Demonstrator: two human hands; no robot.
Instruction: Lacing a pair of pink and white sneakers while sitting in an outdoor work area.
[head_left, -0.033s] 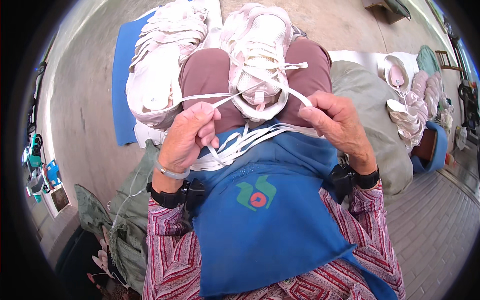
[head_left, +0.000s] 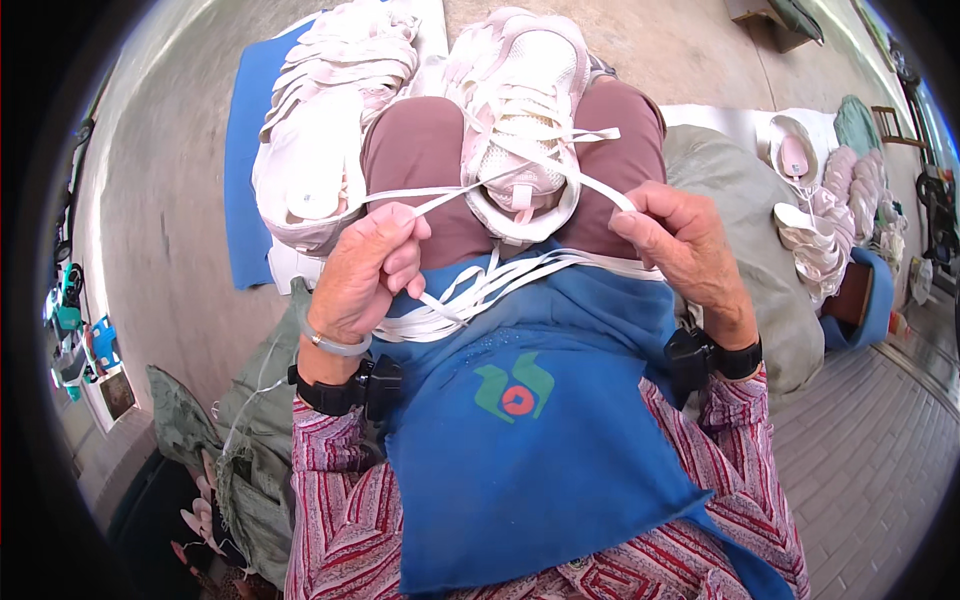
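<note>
While one white shoe (head_left: pixel 522 130) rests on the knees just beyond both fists, the left hand (head_left: pixel 362 275) and right hand (head_left: pixel 685 245) each pinch an end of its flat white lace (head_left: pixel 450 195), pulled taut between them.

Sleeves (head_left: pixel 335 500) red-white patterned weave. Black strap with small black device on each wrist (head_left: pixel 345 390). Pale bangle (head_left: pixel 335 345) on left wrist. Blue apron (head_left: pixel 540 450), green-red emblem. Brown trousers (head_left: pixel 420 150).

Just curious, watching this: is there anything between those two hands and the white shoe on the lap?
Nothing visible. The left hand and right hand each already pinch an end of the white lace running to the shoe; only open air lies between.
</note>
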